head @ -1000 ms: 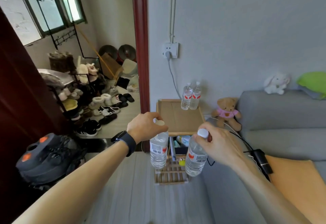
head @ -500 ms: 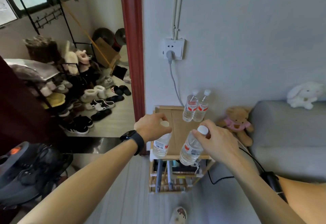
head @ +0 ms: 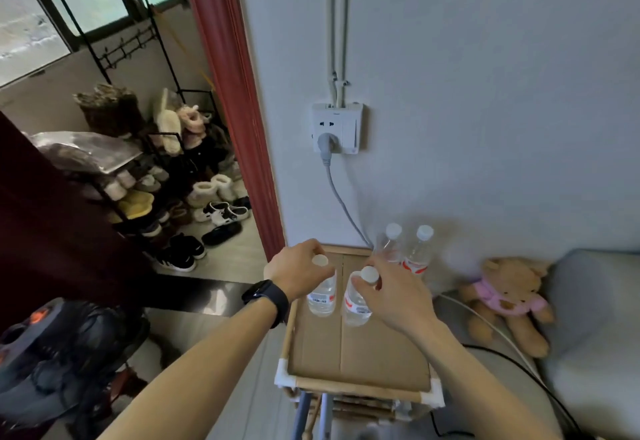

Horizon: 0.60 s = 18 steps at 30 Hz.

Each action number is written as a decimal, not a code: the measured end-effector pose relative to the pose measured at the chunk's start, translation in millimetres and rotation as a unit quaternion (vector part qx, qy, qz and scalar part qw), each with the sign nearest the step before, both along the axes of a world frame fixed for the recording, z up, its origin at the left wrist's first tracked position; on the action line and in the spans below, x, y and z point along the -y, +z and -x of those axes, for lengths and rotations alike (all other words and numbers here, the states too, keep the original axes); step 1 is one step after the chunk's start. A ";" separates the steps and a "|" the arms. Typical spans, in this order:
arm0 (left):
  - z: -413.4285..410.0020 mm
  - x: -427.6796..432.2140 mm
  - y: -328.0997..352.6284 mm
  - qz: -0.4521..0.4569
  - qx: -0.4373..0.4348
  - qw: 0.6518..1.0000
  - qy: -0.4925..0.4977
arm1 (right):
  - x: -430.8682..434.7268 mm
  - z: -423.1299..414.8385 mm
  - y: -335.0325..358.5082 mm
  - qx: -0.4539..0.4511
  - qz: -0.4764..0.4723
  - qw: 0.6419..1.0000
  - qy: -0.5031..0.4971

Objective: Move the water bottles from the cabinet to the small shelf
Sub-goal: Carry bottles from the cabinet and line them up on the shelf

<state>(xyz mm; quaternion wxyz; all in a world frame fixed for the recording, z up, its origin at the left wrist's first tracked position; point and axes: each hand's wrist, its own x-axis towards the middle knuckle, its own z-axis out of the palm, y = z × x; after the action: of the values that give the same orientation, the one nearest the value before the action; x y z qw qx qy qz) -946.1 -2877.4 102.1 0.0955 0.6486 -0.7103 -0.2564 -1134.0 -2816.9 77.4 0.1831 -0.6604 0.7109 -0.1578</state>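
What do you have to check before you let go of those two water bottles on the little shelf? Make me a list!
1. Grip of left hand round left bottle under its cap: ok.
2. Grip of right hand round right bottle at the neck: ok.
3. Both held bottles roughly upright: ok.
4. Their bottoms resting on the shelf top: cannot tell.
5. Bare cardboard beneath them: ok.
6. Held bottles apart from the two back bottles: ok.

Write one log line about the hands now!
left hand: holds left water bottle | right hand: holds right water bottle | small shelf: two back water bottles standing
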 end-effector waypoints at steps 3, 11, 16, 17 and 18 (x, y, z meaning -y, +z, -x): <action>9.5 17.5 -10.5 -0.009 -0.002 1.000 0.003 | 21.3 4.5 -8.6 0.003 -0.008 1.000 -0.018; 9.8 45.4 -28.5 -0.028 -0.026 0.999 0.002 | 48.7 9.6 0.6 0.056 -0.065 0.996 0.033; 10.2 52.3 -29.7 0.042 0.059 0.995 -0.067 | 53.5 11.8 10.3 -0.004 -0.095 0.991 0.096; 11.3 54.0 -27.4 0.055 0.076 0.992 -0.079 | 54.6 12.6 11.8 -0.007 -0.095 0.990 0.104; 12.8 54.9 -25.0 0.064 0.086 0.990 -0.088 | 55.0 13.3 13.0 -0.004 -0.091 0.990 0.108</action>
<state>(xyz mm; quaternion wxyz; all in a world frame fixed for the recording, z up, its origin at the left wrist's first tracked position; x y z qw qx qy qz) -959.0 -2932.3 77.1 0.0519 0.5958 -0.7851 -0.1612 -1147.3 -2871.9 90.5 0.2552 -0.7148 0.6474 -0.0689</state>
